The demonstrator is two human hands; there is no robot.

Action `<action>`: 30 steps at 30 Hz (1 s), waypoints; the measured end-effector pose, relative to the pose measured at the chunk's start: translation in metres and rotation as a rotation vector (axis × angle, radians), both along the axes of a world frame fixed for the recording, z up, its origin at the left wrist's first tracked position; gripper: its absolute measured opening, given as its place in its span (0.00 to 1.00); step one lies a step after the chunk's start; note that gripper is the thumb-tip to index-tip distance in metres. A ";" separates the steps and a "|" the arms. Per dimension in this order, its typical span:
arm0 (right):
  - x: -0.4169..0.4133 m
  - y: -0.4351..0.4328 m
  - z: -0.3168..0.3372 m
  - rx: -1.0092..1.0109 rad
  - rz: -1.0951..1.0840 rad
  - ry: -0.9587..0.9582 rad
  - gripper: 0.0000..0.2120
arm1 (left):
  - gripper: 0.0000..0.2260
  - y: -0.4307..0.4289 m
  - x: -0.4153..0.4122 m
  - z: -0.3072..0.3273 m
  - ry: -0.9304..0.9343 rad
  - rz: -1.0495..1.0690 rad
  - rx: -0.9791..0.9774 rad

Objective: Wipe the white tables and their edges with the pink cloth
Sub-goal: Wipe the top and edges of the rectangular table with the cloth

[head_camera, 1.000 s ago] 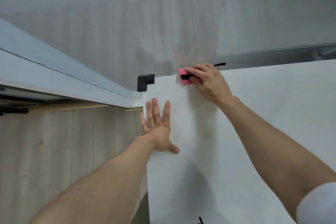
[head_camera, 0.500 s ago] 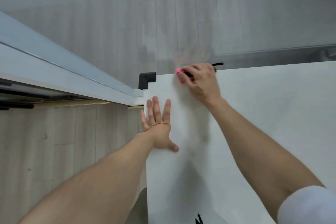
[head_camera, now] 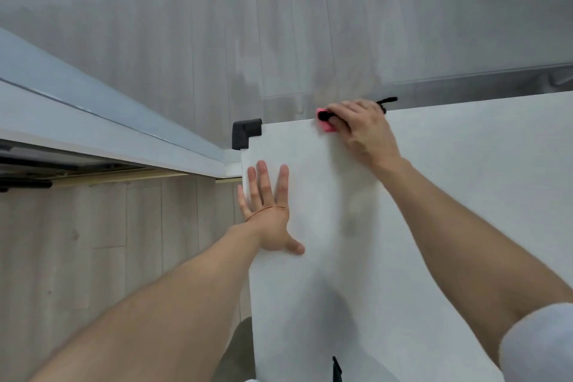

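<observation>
A white table (head_camera: 434,226) fills the right half of the head view. The pink cloth (head_camera: 326,124) lies at the table's far edge, mostly covered by my right hand (head_camera: 362,127), whose fingers curl over it and hold it against the edge. A black strap end (head_camera: 386,101) sticks out beyond that hand. My left hand (head_camera: 268,211) rests flat on the table near its left edge, fingers spread and straight.
A black corner guard (head_camera: 246,133) caps the table's far left corner. A second white table (head_camera: 77,127) runs along the left, a narrow gap away. Pale wood floor (head_camera: 93,257) lies below, and a small black item (head_camera: 336,369) sits at the near edge.
My right hand with the pink cloth has slid a little to the right along the far edge. My left hand has stayed flat in place.
</observation>
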State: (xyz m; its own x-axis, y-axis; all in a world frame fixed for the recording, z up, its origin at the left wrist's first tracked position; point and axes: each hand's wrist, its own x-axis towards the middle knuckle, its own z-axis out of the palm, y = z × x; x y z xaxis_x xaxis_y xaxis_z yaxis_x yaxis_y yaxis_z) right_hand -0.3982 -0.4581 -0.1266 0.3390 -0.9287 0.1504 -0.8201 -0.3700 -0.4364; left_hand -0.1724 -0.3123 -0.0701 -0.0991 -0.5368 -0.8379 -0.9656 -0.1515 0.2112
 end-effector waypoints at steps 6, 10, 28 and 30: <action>0.084 0.014 -0.002 0.014 -0.123 0.021 0.14 | 0.79 -0.001 -0.001 -0.001 -0.055 -0.012 0.016; 0.139 0.022 0.006 0.099 0.003 -0.034 0.17 | 0.79 -0.002 -0.002 -0.004 -0.109 -0.013 0.030; -0.008 0.008 0.002 -0.044 -0.052 0.042 0.17 | 0.81 -0.005 -0.011 0.003 -0.221 -0.032 0.052; -0.102 0.001 0.002 -0.048 -0.206 0.125 0.18 | 0.82 -0.007 -0.018 0.007 -0.290 -0.031 0.010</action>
